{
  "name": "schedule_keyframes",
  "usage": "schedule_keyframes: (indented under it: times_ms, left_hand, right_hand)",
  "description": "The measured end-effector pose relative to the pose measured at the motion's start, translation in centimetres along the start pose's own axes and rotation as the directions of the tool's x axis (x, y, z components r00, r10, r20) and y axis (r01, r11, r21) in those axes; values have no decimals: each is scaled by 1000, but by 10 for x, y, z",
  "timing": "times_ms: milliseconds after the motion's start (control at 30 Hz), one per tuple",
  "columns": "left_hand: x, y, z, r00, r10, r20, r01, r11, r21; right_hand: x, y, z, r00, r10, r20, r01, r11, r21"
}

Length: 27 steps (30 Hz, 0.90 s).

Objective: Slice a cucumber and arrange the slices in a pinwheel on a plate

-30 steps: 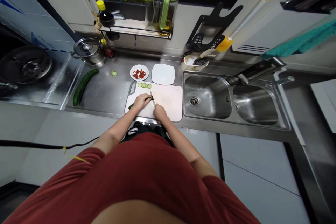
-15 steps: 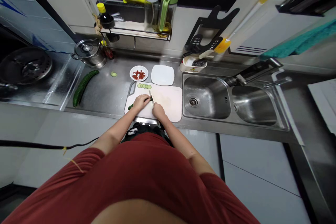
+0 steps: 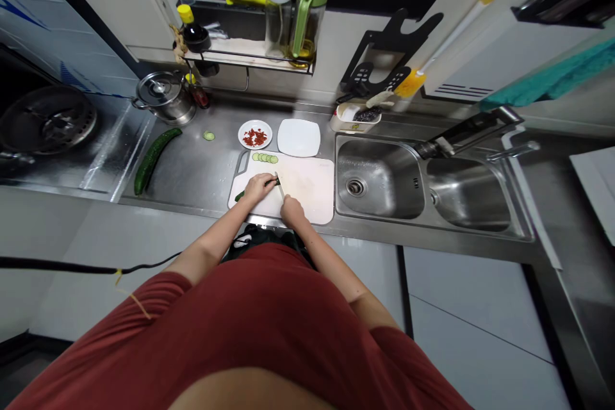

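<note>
— since the earlier frame, little has moved: right hand (image 3: 291, 210) sits a touch nearer the board's front edge, knife (image 3: 279, 184) at the same cut.
— and the cucumber (image 3: 240, 195)?
— on the white cutting board (image 3: 307, 186), pinned under the left hand (image 3: 259, 186). it looks firm but wet and round, likely to roll, so best held from above close behind the blade.
— grips?
— left fingers curled down over it; right fist closed round the knife handle. slices (image 3: 265, 157) line the far edge.
</note>
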State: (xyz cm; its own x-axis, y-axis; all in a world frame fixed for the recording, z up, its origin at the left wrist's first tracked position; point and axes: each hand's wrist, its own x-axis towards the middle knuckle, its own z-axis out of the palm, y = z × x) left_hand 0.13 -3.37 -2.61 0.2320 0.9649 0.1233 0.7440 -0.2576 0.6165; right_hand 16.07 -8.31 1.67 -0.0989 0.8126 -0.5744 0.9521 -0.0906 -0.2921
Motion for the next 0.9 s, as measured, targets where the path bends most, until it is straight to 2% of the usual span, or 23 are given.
schedule_keyframes:
  times_ms: [500, 733, 900]
  left_hand:
    - [-1, 1, -1, 1000, 21, -15, -21, 1000, -10]
    - [-1, 0, 0, 999, 28, -24, -28, 1000, 3]
    - [-2, 0, 1, 999, 27, -23, -27, 1000, 7]
  right_hand:
    - [20, -14, -10, 996, -47, -82, 49, 999, 24]
    - [16, -15, -11, 996, -32, -89, 34, 999, 26]
    - [7, -7, -2, 998, -23, -62, 24, 1000, 18]
